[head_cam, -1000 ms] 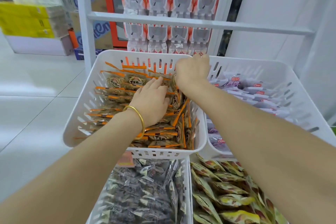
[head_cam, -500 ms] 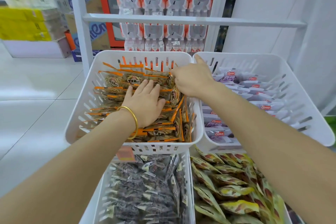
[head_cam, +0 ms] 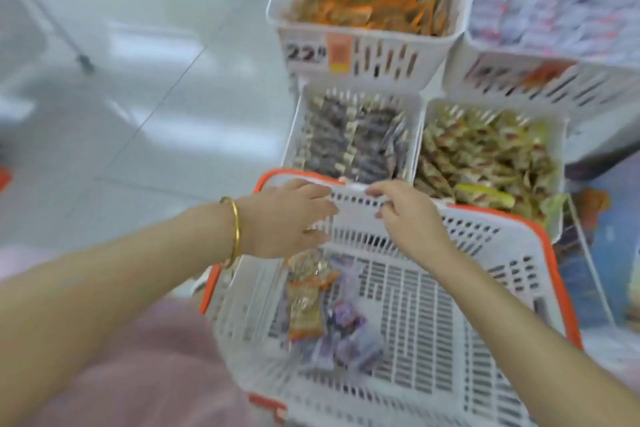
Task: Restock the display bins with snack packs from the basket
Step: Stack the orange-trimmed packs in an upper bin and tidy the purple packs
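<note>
My left hand (head_cam: 287, 215) and right hand (head_cam: 405, 215) are both on the far rim of the basket (head_cam: 485, 236), close together with a short stretch of white rim between them. Each hand grips it: the left thumb lies along the top edge with the fingers curled down over the mesh wall, and the right fingers are bent round the same edge. The picture is smeared, so I cannot tell how tight either grasp is. A gold bangle (head_cam: 235, 232) sits on my left wrist.

The basket is white slotted plastic with an orange rim, and its far edge lies against the front of the two lower bins. Few packs lie on its floor, all toward the left side: an orange pack (head_cam: 304, 302) with a clear window just under my left hand, and purple packs (head_cam: 346, 333) beside it toward the near edge.

Four white bins stand beyond it in two tiers. The upper left bin (head_cam: 381, 59) is heaped with orange-edged packs, the upper right bin (head_cam: 519, 80) with white and red ones. The lower left bin (head_cam: 294, 135) has dark packs in rows, and the lower right bin (head_cam: 559, 163) has yellow-green ones.

On the front of the upper left bin a price label (head_cam: 306, 52) reads "22" with a small figure I cannot make out. An orange tag (head_cam: 339, 52) beside it is too blurred to read.
</note>
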